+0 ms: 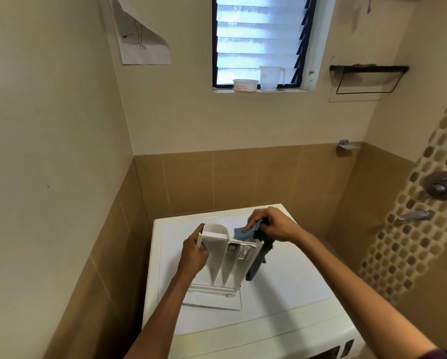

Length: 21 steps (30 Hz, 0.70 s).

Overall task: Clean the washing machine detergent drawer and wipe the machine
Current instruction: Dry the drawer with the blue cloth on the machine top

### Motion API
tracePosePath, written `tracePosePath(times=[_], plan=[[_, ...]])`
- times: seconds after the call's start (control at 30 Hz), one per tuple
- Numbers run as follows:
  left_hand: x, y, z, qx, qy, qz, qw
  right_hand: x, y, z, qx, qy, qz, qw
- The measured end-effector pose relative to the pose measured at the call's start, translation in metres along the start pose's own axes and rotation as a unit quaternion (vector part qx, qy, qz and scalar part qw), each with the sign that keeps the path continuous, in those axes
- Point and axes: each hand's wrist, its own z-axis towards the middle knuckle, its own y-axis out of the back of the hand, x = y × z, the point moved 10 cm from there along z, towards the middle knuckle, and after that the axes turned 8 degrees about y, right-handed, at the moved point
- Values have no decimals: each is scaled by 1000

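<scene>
Left hand [193, 252], right hand [272, 225], both clenched

The room is lit by daylight from the window [256, 40], where the glass is washed out to a bright blue-white. The walls [48, 125] are lit softly and evenly. A pale shadow is thrown on the top of the washing machine [282, 281] under the drawer [225, 257]. The right hand [271, 226] and the blue cloth [241, 233] are smeared a little by blur. Straight lines are bent near the edges, and the corners are seen less sharply
</scene>
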Motion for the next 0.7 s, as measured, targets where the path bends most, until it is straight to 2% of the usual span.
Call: tracePosePath(times=[0.13,0.23,0.37,0.53,0.63,0.7], plan=[[2,1,1,-4,8,-8,1000,-4,14,-8,-76,-17,74,994],[-8,-5,1,5,-10,9,1000,16,-8,0,-37,17,46,998],[-7,-4,3,5,-8,8,1000,2,-12,7,0,18,-2,1000],[-6,-6,1,13,-8,6,1000,-24,9,3,-27,-7,-59,998],[-3,-2,3,8,-3,-4,1000,-27,21,0,-76,-23,-22,997],[-4,-4,4,13,-3,-3,1000,-10,8,-1,-28,9,-28,999]])
